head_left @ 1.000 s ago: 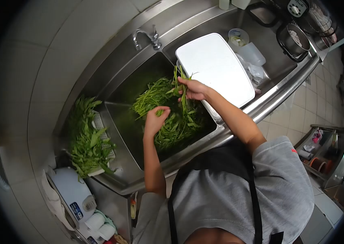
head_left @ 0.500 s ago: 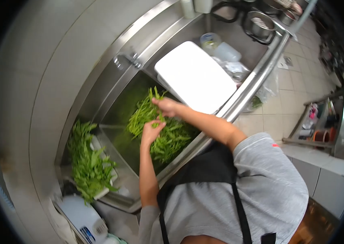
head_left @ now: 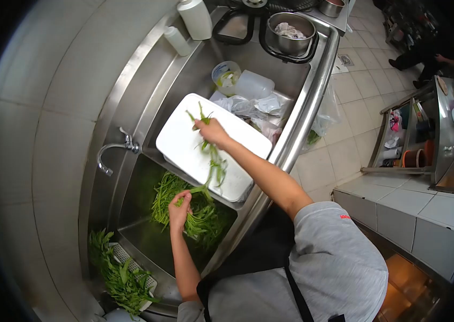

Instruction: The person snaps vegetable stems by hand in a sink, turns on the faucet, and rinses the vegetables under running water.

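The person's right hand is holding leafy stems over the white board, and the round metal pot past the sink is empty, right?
The pot isn't empty: the head view shows pale pieces inside. The right hand does hold leafy stems over the white board.

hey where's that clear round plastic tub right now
In the head view's upper middle, the clear round plastic tub sits beyond the white rectangular panel, just left of the translucent plastic container.
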{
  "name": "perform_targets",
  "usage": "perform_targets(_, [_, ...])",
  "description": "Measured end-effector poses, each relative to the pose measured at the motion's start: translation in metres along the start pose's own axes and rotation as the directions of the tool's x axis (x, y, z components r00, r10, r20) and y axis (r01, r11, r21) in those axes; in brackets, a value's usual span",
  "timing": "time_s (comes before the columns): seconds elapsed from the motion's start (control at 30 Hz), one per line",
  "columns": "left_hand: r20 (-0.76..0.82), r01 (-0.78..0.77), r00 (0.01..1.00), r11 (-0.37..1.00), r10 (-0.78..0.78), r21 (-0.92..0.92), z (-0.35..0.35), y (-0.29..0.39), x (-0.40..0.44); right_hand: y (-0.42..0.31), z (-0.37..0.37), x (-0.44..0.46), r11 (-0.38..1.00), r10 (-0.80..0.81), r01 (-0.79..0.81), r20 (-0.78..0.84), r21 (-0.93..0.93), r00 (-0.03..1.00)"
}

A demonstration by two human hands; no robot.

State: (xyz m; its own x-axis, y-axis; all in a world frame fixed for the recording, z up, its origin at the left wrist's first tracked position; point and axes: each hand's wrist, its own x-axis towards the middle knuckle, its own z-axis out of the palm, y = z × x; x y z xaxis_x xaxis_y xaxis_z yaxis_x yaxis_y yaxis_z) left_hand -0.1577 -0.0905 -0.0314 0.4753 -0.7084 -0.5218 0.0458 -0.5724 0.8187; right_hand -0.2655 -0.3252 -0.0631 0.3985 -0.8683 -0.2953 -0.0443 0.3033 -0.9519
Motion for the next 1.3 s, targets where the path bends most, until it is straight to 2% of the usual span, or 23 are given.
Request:
perform_targets(0.07, [-0.044,-0.006,0.999,1.000,0.006,0.001,0.011,0.021,0.016,0.001,-0.034,0.024,0.987,-0.057,0.036,-0.128,-0.159,0.990])
perform_targets(0.1, [-0.068,-0.007,0.998,1.000,0.007,0.000,0.015,0.029,0.025,0.005,-0.051,0.040,0.939,-0.020,-0.043,-0.180,-0.342,0.984])
perform_targets(0.17, [-0.057,0.042,0.998,0.996,-0.037,0.078,0.016,0.037,0.044,0.013,-0.076,0.057,0.837,-0.005,-0.159,-0.299,-0.523,0.954])
perform_targets(0.23, [-0.076,0.106,0.993,0.978,-0.093,0.181,0.019,0.044,0.057,0.013,-0.096,0.053,0.766,0.056,-0.153,-0.173,-0.624,0.983])
perform_targets(0.33, [-0.042,0.126,0.992,0.976,-0.121,0.177,0.019,0.037,0.072,0.025,-0.097,0.057,0.689,0.098,-0.128,-0.082,-0.713,0.992])
perform_targets(0.43, [-0.060,0.121,0.992,0.981,-0.113,0.155,0.018,0.046,0.058,0.012,-0.053,0.041,0.840,-0.055,0.022,-0.044,-0.542,0.998])
perform_targets(0.53, [-0.118,0.131,0.986,0.985,-0.117,0.117,0.003,0.045,0.033,-0.018,0.012,0.003,0.907,-0.002,0.109,0.255,-0.407,0.967])
perform_targets(0.57, [-0.144,0.133,0.983,0.986,-0.118,0.104,-0.008,0.042,0.024,-0.011,0.040,-0.005,0.903,-0.105,0.234,0.345,-0.360,0.933])
perform_targets(0.6, [-0.199,0.152,0.971,0.985,-0.133,0.082,-0.020,0.039,0.012,-0.038,0.052,-0.025,0.941,0.053,0.103,0.443,-0.322,0.895])
perform_targets(0.63, [-0.254,0.166,0.956,0.985,-0.146,0.057,-0.031,0.036,-0.001,-0.048,0.069,-0.042,0.972,0.082,0.031,0.459,-0.233,0.885])
perform_targets(0.67, [-0.310,0.181,0.937,0.983,-0.161,0.039,-0.042,0.033,-0.016,-0.048,0.087,-0.054,0.979,-0.008,0.110,0.509,-0.172,0.861])
perform_targets(0.8, [-0.531,0.239,0.820,0.971,-0.214,-0.022,-0.092,0.002,-0.082,-0.053,0.146,-0.106,0.997,-0.058,0.074,0.612,-0.002,0.789])
perform_targets(0.83, [-0.577,0.243,0.787,0.969,-0.219,-0.036,-0.103,-0.009,-0.097,-0.046,0.163,-0.117,0.991,-0.124,0.130,0.575,0.031,0.809])
perform_targets(0.87, [-0.617,0.270,0.752,0.962,-0.230,-0.030,-0.106,-0.009,-0.112,-0.035,0.180,-0.127,0.984,-0.163,0.179,0.520,0.021,0.838])
perform_targets(0.9, [-0.654,0.297,0.717,0.955,-0.240,-0.025,-0.108,-0.009,-0.125,-0.039,0.180,-0.132,1.000,-0.020,0.016,0.611,0.012,0.791])
perform_targets(0.97, [-0.687,0.320,0.685,0.947,-0.243,-0.016,-0.126,-0.032,-0.144,-0.011,0.190,-0.137,0.999,-0.013,0.033,0.734,-0.014,0.679])
perform_targets(1.0, [-0.702,0.331,0.670,0.944,-0.243,-0.011,-0.132,-0.040,-0.148,-0.005,0.185,-0.145,0.948,0.141,0.123,0.729,-0.295,0.670])
perform_targets(1.07, [-0.702,0.390,0.660,0.920,-0.267,0.018,-0.135,-0.041,-0.153,0.016,0.180,-0.152,0.745,0.270,0.329,0.714,-0.580,0.645])
perform_targets(1.1, [-0.702,0.418,0.656,0.908,-0.277,0.032,-0.132,-0.038,-0.150,0.017,0.170,-0.146,0.661,0.261,0.449,0.745,-0.601,0.614])
perform_targets(1.13, [-0.683,0.425,0.674,0.904,-0.281,0.048,-0.124,-0.029,-0.148,0.018,0.161,-0.140,0.677,0.201,0.487,0.774,-0.553,0.600])
perform_targets(1.23, [-0.642,0.419,0.724,0.900,-0.251,0.121,-0.123,-0.035,-0.136,-0.003,0.129,-0.102,0.841,-0.020,0.380,0.682,-0.384,0.731])
perform_targets(1.27, [-0.635,0.436,0.729,0.889,-0.256,0.142,-0.126,-0.040,-0.132,-0.007,0.120,-0.081,0.789,-0.227,0.462,0.507,-0.404,0.831])
perform_targets(1.3, [-0.629,0.452,0.733,0.877,-0.261,0.162,-0.130,-0.048,-0.127,-0.021,0.096,-0.055,0.789,-0.367,0.488,0.351,-0.373,0.862])
